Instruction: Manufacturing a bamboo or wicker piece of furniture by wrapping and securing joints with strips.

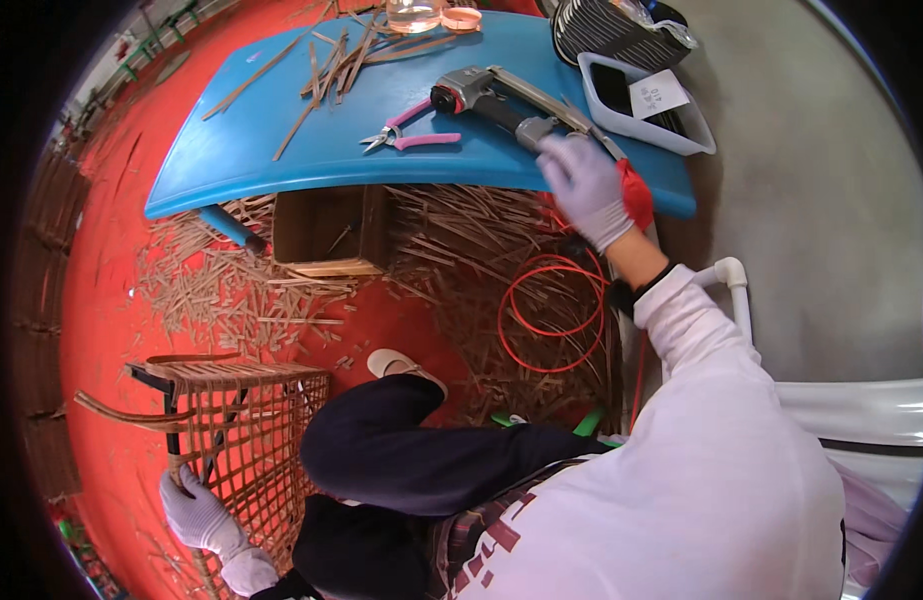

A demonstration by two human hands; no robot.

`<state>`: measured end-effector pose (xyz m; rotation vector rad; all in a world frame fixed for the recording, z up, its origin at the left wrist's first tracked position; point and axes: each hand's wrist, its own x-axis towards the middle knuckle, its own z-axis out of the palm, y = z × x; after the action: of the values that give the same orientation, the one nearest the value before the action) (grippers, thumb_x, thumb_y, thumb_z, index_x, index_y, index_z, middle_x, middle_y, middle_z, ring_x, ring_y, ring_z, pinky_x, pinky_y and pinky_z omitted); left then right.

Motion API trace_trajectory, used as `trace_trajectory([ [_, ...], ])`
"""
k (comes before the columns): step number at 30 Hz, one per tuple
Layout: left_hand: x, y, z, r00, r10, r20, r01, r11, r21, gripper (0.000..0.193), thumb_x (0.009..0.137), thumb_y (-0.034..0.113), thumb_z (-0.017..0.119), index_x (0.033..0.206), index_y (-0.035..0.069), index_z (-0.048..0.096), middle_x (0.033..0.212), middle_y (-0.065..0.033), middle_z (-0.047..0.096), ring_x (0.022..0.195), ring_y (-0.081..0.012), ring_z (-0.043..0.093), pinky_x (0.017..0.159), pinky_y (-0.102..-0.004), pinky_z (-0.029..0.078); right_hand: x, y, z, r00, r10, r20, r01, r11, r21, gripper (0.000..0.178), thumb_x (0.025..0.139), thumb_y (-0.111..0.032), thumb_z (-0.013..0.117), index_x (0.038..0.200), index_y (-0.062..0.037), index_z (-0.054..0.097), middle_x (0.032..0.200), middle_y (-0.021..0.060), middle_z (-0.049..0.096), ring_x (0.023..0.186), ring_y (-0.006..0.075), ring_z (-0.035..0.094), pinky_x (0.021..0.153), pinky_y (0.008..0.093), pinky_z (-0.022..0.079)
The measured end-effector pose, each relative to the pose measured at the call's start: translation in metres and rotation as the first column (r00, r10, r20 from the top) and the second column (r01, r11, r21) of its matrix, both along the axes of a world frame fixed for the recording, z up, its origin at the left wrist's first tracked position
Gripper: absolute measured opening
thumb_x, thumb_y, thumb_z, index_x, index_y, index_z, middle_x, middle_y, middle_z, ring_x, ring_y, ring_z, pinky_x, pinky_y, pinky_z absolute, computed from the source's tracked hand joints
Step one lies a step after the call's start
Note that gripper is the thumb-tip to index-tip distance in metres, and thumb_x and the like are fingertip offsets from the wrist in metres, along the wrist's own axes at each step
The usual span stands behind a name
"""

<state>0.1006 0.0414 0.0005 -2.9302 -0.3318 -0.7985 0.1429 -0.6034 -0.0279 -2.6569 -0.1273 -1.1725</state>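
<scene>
My left hand (196, 512), in a pale glove, is closed around the edge of a woven rattan panel (251, 425) on a dark frame, which stands at the lower left with loose strip ends sticking out. My right hand (587, 185), gloved too, reaches over the near right edge of the blue table. Its blurred fingertips are at the handle end of a grey and black pneumatic staple gun (499, 112); whether they grip it I cannot tell. Left of the gun lie shears (428, 140) with pink handles, blades apart.
Flat wooden strips (336, 70) lie at the back of the table (221, 150). A white tray (696, 130) holding a phone stands at the right, near a dark basket (606, 35). Below are a wooden box (331, 267), a coiled red hose (511, 325) and scattered offcuts (251, 300).
</scene>
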Motion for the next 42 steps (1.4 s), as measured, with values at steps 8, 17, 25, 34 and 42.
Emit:
trace_trajectory([
  [8, -0.007, -0.004, 0.008, 0.999, -0.033, 0.002, 0.033, 0.999, 0.001, 0.025, 0.095, 0.033, 0.063, 0.103, 0.009, 0.067, 0.089, -0.0129, 0.069, 0.077, -0.0339, 0.066, 0.065, -0.043, 0.05, 0.054, -0.112, 0.037, 0.475, -0.708, -0.522, 0.716, 0.656, -0.239, 0.027, 0.087, -0.024, 0.064, 0.113, -0.0142, 0.065, 0.11, 0.014, 0.067, 0.112, 0.0351, 0.062, 0.09, 0.0469, 0.052],
  [17, -0.021, -0.03, 0.023, 0.984, -0.149, 0.097, 0.159, 0.981, -0.109, 0.023, 0.087, 0.032, 0.07, 0.098, 0.012, 0.069, 0.086, -0.0114, 0.068, 0.081, -0.0336, 0.066, 0.07, -0.0452, 0.051, 0.009, -0.158, -0.049, 0.7, -0.43, -0.57, 0.469, 0.879, -0.088, 0.036, 0.089, -0.025, 0.055, 0.111, 0.0017, 0.063, 0.12, 0.0314, 0.06, 0.115, 0.0476, 0.056, 0.096, 0.0523, 0.046],
  [25, -0.032, -0.003, 0.022, 0.978, -0.201, 0.06, 0.209, 0.939, -0.274, 0.027, 0.085, 0.026, 0.069, 0.109, 0.013, 0.068, 0.094, -0.0109, 0.069, 0.088, -0.0344, 0.066, 0.08, -0.046, 0.051, 0.04, -0.287, -0.046, 0.652, 0.022, -0.758, 0.441, 0.802, 0.402, 0.033, 0.093, -0.036, 0.058, 0.094, -0.0053, 0.07, 0.071, 0.0106, 0.063, 0.06, 0.0234, 0.061, 0.054, 0.0415, 0.046],
  [34, -0.033, 0.006, 0.032, 0.99, -0.125, -0.062, 0.087, 0.901, -0.426, 0.036, 0.085, 0.033, 0.071, 0.116, 0.015, 0.068, 0.105, -0.0082, 0.07, 0.101, -0.0308, 0.066, 0.088, -0.0407, 0.051, -0.083, 0.007, 0.062, 0.504, 0.768, -0.396, -0.098, 0.506, 0.857, 0.015, 0.094, -0.012, 0.054, 0.101, 0.0, 0.058, 0.086, 0.0053, 0.059, 0.076, 0.0137, 0.056, 0.072, 0.0281, 0.046],
  [42, -0.041, -0.006, 0.028, 0.996, -0.08, -0.049, 0.059, 0.939, -0.339, 0.037, 0.083, 0.034, 0.072, 0.116, 0.017, 0.069, 0.101, -0.0061, 0.07, 0.099, -0.0285, 0.066, 0.087, -0.0413, 0.052, -0.083, 0.156, -0.016, -0.225, 0.694, -0.684, -0.247, 0.639, 0.729, 0.019, 0.09, -0.003, 0.056, 0.106, 0.0008, 0.064, 0.085, 0.0053, 0.065, 0.078, 0.0136, 0.063, 0.075, 0.0284, 0.051],
])
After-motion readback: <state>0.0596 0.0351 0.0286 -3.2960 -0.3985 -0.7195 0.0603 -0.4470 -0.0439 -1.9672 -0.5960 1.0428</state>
